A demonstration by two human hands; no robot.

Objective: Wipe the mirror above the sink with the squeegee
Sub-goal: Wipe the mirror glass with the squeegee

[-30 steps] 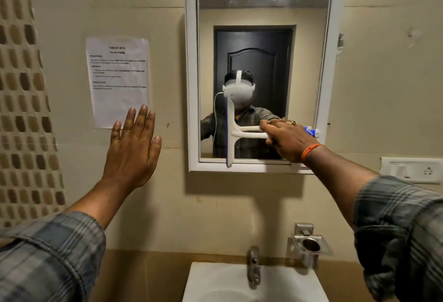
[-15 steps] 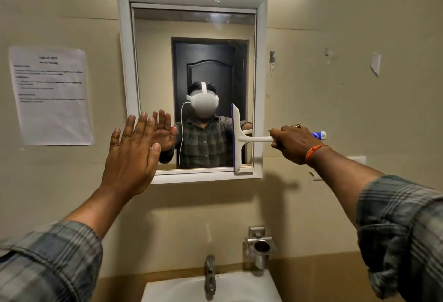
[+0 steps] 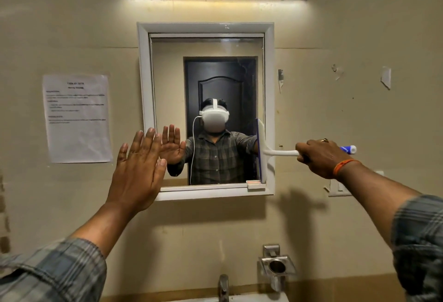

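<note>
Presently, the right hand (image 3: 322, 157) gripped the squeegee (image 3: 262, 151), blade upright against the mirror (image 3: 167, 85) at its right edge. Left hand (image 3: 136, 172) was raised flat, fingers straight, holding nothing. Judged mid-wipe; next pass requires repositioning.

A bathroom: framed mirror (image 3: 206, 109) on a beige wall above a sink (image 3: 259, 298) with a tap (image 3: 223, 286).

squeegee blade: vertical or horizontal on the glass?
Vertical. The white squeegee's blade stands upright along the white-framed mirror's right edge, its handle running sideways into the right hand.
</note>
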